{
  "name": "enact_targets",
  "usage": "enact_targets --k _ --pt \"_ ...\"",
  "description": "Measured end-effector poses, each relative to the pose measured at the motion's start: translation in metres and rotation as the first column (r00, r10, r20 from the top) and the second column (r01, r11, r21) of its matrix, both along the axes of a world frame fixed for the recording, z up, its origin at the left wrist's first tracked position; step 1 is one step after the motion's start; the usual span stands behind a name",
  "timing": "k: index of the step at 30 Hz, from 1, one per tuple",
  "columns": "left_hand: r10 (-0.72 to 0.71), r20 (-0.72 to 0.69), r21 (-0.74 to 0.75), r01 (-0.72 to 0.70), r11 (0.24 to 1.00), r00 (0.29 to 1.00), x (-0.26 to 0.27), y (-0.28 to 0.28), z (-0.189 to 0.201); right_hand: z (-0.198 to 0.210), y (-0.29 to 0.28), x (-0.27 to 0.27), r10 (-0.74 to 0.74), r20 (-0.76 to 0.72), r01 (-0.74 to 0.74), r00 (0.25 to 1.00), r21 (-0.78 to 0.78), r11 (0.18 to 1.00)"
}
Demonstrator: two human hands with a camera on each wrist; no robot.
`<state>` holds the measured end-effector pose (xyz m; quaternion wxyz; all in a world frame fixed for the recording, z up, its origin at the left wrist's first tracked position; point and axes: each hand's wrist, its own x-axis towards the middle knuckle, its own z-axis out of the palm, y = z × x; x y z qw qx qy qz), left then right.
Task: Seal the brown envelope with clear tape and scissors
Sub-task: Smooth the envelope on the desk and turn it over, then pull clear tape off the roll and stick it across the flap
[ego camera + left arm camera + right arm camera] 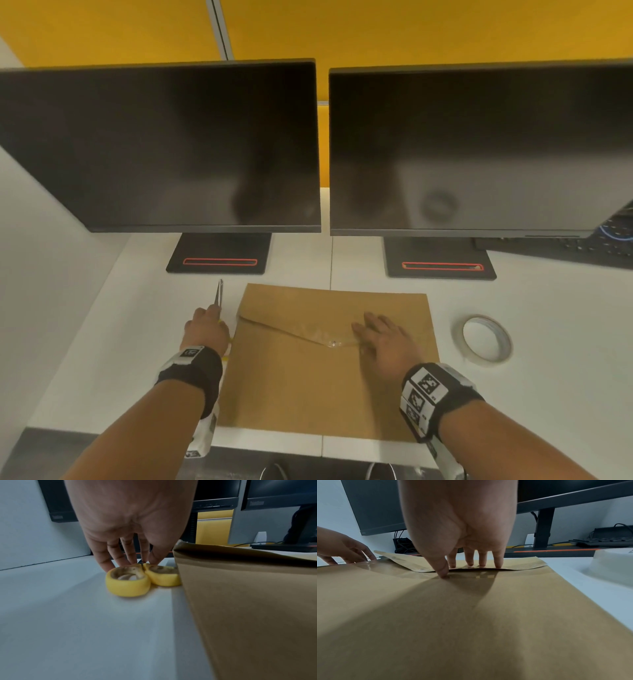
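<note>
Brown envelope (322, 370) flat on the white desk (548, 359), right hand (385, 342) with straight fingers (482, 559) pressing its taped flap, left hand (205, 330) pinching yellow-handled scissors (142, 580) just left of the envelope, tape roll (484, 339) lying to the right

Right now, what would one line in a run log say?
left hand: holds scissors on desk | right hand: flat, pressing envelope flap | tape roll: right of envelope, untouched

Two dark monitors (164, 144) stand on a white desk (548, 325) before a yellow partition (411, 31)
</note>
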<state>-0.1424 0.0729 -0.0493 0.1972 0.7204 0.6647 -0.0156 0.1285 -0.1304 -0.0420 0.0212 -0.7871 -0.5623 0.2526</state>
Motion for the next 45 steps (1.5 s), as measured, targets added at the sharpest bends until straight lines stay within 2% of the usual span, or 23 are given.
enact_targets --k 10,13,15,16,19,21,24,29,33,37,39,41,43,45 --pt "-0.011 -0.044 -0.004 0.011 1.000 0.999 -0.004 0.013 -0.001 -0.001 0.001 0.003 -0.005 -0.013 0.005 1.000 -0.008 1.000" --pt "-0.044 -0.112 0.138 0.059 0.989 0.993 0.006 0.004 0.006 0.000 0.001 0.002 -0.013 -0.014 0.013 1.000 0.004 1.000" --pt "-0.138 -0.073 0.203 0.150 0.968 0.988 0.024 -0.009 0.010 0.000 0.001 0.000 -0.015 -0.010 0.015 1.000 0.004 1.000" --pt "-0.229 -0.044 0.202 0.233 0.951 0.973 0.035 -0.019 0.010 0.000 0.001 -0.001 -0.013 -0.012 0.013 1.000 0.003 1.000" --pt "-0.540 0.009 0.156 0.532 0.832 0.842 0.071 -0.055 0.002 -0.002 -0.003 -0.003 0.014 -0.012 -0.014 1.000 -0.013 1.000" --pt "-0.631 -0.036 0.036 0.632 0.774 0.775 0.088 -0.075 -0.006 -0.003 -0.005 -0.004 0.029 0.000 -0.029 1.000 -0.039 0.999" --pt "-0.620 -0.094 -0.089 0.614 0.784 0.779 0.101 -0.089 -0.012 -0.004 -0.005 -0.003 0.034 0.004 -0.033 0.999 -0.043 0.999" --pt "-0.619 -0.107 -0.177 0.598 0.782 0.778 0.101 -0.089 -0.015 -0.019 -0.010 0.004 0.063 0.021 -0.063 0.998 -0.024 0.998" --pt "-0.592 -0.086 -0.134 0.580 0.804 0.801 0.104 -0.090 -0.012 -0.017 -0.009 0.003 0.060 -0.002 -0.060 0.998 -0.011 0.998" --pt "-0.503 0.003 -0.046 0.503 0.863 0.864 0.113 -0.086 -0.003 0.003 -0.011 0.014 -0.008 -0.028 0.012 1.000 0.136 0.991" --pt "-0.411 0.089 -0.022 0.414 0.910 0.907 0.119 -0.084 0.001 0.011 -0.020 0.027 -0.054 0.006 0.052 0.999 0.182 0.982" --pt "-0.368 0.137 0.003 0.371 0.929 0.920 0.126 -0.082 0.003 0.015 -0.032 0.044 -0.159 0.062 0.139 0.985 0.250 0.958" --pt "-0.394 0.139 0.034 0.394 0.919 0.908 0.134 -0.083 0.005 0.014 -0.043 0.062 -0.297 0.108 0.244 0.949 0.345 0.906" --pt "-0.456 0.131 0.077 0.449 0.890 0.880 0.144 -0.088 0.007 0.015 -0.054 0.080 -0.420 0.103 0.367 0.902 0.331 0.870"
